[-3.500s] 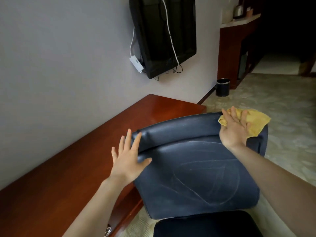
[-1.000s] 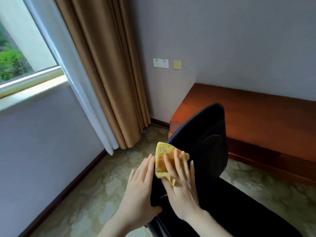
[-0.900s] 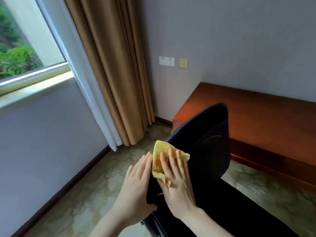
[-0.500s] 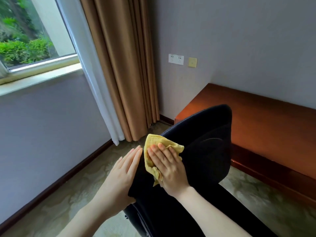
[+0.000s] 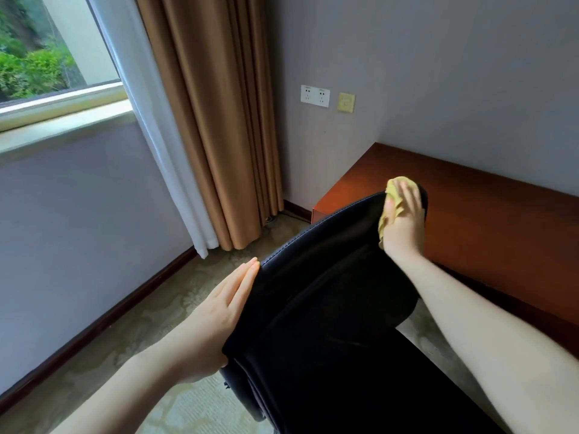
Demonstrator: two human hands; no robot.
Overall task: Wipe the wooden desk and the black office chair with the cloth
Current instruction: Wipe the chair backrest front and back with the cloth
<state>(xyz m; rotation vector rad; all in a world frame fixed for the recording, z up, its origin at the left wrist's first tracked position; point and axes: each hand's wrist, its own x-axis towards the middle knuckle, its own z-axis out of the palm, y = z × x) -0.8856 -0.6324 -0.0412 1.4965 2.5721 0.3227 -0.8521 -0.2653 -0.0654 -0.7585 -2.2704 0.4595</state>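
Observation:
The black office chair [image 5: 316,296] fills the lower middle of the view, its backrest stretching up and to the right. My right hand [image 5: 404,219] lies flat on the far top end of the backrest and presses the yellow cloth [image 5: 391,195] onto it with straight fingers. Most of the cloth is hidden under the palm. My left hand [image 5: 228,300] rests flat with straight fingers against the backrest's near left edge. The wooden desk [image 5: 488,220] runs along the wall at the right, just beyond the chair.
Brown curtains [image 5: 216,120] and a white sheer hang in the corner beside a window [image 5: 47,57]. Wall sockets [image 5: 315,95] sit above the desk's left end. Patterned carpet [image 5: 150,311] covers the floor between the chair and the left wall.
My right hand has slid the cloth along the backrest from beside my left hand to its far top end. My left hand stays on the near edge. The view has swung from the television side to the window corner.

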